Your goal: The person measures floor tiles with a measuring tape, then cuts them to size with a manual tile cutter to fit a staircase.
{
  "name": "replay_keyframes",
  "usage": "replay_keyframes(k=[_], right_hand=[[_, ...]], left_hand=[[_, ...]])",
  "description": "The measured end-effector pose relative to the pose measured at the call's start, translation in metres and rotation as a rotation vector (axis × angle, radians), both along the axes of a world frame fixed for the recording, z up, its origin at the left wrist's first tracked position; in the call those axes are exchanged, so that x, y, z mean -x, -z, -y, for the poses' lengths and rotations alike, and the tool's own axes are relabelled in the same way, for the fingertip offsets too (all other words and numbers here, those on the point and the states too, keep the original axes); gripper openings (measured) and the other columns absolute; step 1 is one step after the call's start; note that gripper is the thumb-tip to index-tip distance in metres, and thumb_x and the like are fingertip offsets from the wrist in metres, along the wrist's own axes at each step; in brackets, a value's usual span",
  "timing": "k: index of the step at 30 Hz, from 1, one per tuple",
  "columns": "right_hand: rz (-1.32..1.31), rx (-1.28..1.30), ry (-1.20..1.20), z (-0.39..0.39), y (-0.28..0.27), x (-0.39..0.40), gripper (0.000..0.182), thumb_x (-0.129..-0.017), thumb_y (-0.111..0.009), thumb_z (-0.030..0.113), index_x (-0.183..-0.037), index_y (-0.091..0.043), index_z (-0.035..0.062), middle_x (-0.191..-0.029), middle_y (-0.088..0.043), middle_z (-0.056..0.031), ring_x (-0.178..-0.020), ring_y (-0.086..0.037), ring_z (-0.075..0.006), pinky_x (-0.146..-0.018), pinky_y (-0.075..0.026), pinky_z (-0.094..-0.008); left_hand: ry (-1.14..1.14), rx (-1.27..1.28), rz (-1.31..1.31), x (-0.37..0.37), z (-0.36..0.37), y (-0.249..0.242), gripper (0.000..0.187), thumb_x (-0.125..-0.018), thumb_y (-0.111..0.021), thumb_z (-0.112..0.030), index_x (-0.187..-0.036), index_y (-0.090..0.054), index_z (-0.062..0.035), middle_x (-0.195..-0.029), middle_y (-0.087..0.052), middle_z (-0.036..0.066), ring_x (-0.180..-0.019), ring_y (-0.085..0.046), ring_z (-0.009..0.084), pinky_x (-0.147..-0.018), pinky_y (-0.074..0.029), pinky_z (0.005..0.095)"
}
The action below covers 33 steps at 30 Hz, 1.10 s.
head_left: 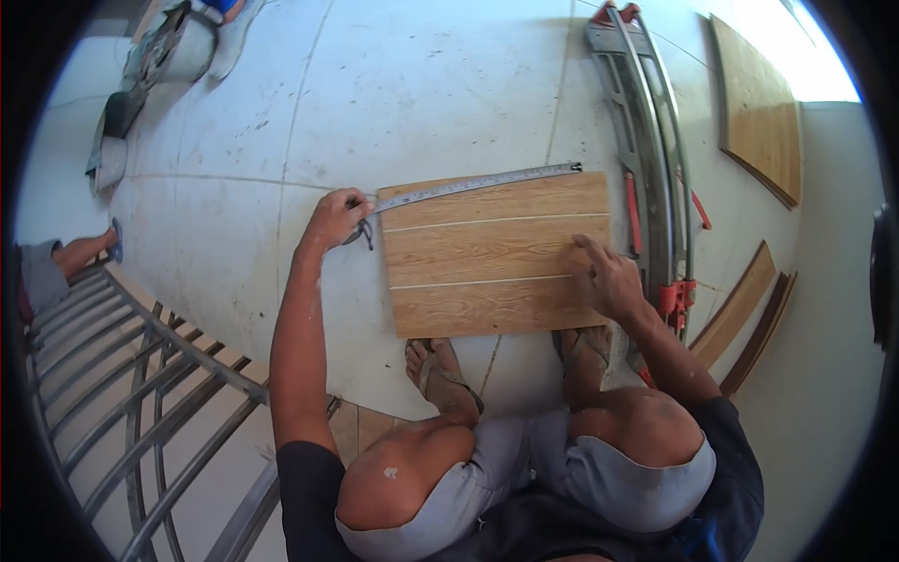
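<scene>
A wood-look tile [487, 258] lies flat on the pale floor in front of my feet. My left hand [335, 219] grips the case of a tape measure at the tile's far left corner. The metal tape [478, 184] stretches along the tile's far edge to its right corner. My right hand [607, 276] rests on the tile's right edge, its fingers bunched near the surface; whether it holds anything small I cannot tell. I squat with both sandalled feet at the tile's near edge.
A manual tile cutter [651, 159] with red parts lies right of the tile. More wood-look tiles [763, 117] and cut strips [740, 309] sit further right. A metal railing [140, 393] runs at lower left. Another person's foot [94, 248] shows at left.
</scene>
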State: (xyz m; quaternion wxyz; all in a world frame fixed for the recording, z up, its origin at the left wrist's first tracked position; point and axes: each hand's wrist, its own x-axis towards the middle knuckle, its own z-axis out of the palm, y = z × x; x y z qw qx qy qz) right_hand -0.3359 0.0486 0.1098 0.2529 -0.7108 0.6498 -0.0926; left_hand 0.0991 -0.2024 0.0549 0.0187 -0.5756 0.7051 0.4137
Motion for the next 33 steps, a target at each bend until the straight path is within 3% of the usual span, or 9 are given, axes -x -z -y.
replay_keyframes(k=[2,5,7,12,14,22,26,28,33], right_hand=[[0.050,-0.015,0.202,-0.007,0.005,-0.013,0.045,-0.092,-0.072,0.020,-0.132,-0.059,0.0081,-0.116,-0.070,-0.0154,-0.087,-0.074,-0.0308,-0.074,-0.058,-0.0451],[0.119,-0.054,0.288,0.003,0.000,-0.019,0.047,-0.091,-0.072,0.019,-0.135,-0.058,0.0079,-0.115,-0.071,-0.0152,-0.080,-0.072,-0.0312,-0.071,-0.057,-0.0442],[0.089,-0.055,0.260,0.013,0.006,-0.014,0.046,-0.091,-0.071,0.016,-0.135,-0.058,0.0078,-0.116,-0.071,-0.0153,-0.078,-0.072,-0.0312,-0.070,-0.056,-0.0432],[0.076,-0.005,0.344,0.056,0.016,0.001,0.045,-0.090,-0.067,0.010,-0.134,-0.060,0.0063,-0.119,-0.069,-0.0162,-0.080,-0.071,-0.0334,-0.071,-0.056,-0.0430],[-0.150,0.233,0.227,0.080,0.028,0.006,0.041,-0.090,-0.067,0.009,-0.131,-0.063,0.0065,-0.115,-0.068,-0.0169,-0.085,-0.071,-0.0362,-0.074,-0.057,-0.0445],[-0.155,0.062,0.132,0.130,0.039,0.027,0.030,-0.094,-0.065,0.016,-0.124,-0.066,0.0104,-0.109,-0.066,-0.0173,-0.093,-0.070,-0.0402,-0.079,-0.056,-0.0491],[-0.183,0.089,0.098,0.132,0.039,0.032,0.017,-0.096,-0.064,0.017,-0.109,-0.063,0.0073,-0.104,-0.064,-0.0161,-0.095,-0.068,-0.0404,-0.078,-0.055,-0.0493],[-0.155,0.139,0.092,0.124,0.040,0.035,0.016,-0.096,-0.065,0.017,-0.107,-0.062,0.0064,-0.104,-0.064,-0.0162,-0.095,-0.068,-0.0402,-0.078,-0.055,-0.0494],[-0.152,0.240,0.068,0.088,0.046,0.021,0.017,-0.095,-0.067,0.016,-0.105,-0.061,0.0040,-0.103,-0.063,-0.0161,-0.094,-0.067,-0.0388,-0.077,-0.054,-0.0478]], left_hand=[[0.079,0.124,0.002,-0.003,0.001,0.004,0.027,-0.090,-0.074,-0.027,-0.093,-0.073,-0.0002,-0.081,-0.069,0.013,-0.073,-0.063,0.0200,-0.072,-0.051,0.0360],[0.069,0.123,0.058,0.005,0.006,-0.005,0.028,-0.089,-0.074,-0.029,-0.096,-0.074,-0.0010,-0.085,-0.072,0.016,-0.076,-0.066,0.0240,-0.075,-0.052,0.0386],[0.030,0.044,0.102,0.007,0.003,-0.007,0.031,-0.090,-0.071,-0.032,-0.097,-0.076,-0.0026,-0.093,-0.075,0.017,-0.090,-0.071,0.0315,-0.083,-0.054,0.0423],[0.009,-0.022,0.158,0.009,0.005,-0.008,0.030,-0.091,-0.072,-0.032,-0.098,-0.077,-0.0038,-0.094,-0.076,0.016,-0.090,-0.071,0.0295,-0.084,-0.054,0.0414],[0.015,-0.015,0.154,0.010,0.011,-0.009,0.029,-0.091,-0.072,-0.032,-0.098,-0.077,-0.0042,-0.094,-0.076,0.016,-0.090,-0.071,0.0289,-0.084,-0.054,0.0411],[0.008,-0.056,0.155,0.010,0.013,-0.006,0.027,-0.089,-0.074,-0.030,-0.097,-0.077,-0.0050,-0.090,-0.076,0.014,-0.087,-0.072,0.0268,-0.082,-0.054,0.0395],[0.005,-0.075,0.168,0.010,0.017,-0.003,0.027,-0.089,-0.075,-0.030,-0.098,-0.078,-0.0047,-0.089,-0.076,0.014,-0.086,-0.072,0.0269,-0.082,-0.055,0.0395],[-0.011,-0.061,0.102,0.008,0.016,-0.002,0.029,-0.089,-0.076,-0.030,-0.094,-0.074,-0.0015,-0.085,-0.074,0.013,-0.079,-0.068,0.0226,-0.076,-0.053,0.0374],[-0.043,0.061,0.204,0.013,0.017,-0.006,0.029,-0.087,-0.077,-0.031,-0.093,-0.072,-0.0032,-0.086,-0.074,0.012,-0.081,-0.069,0.0240,-0.077,-0.054,0.0378]])
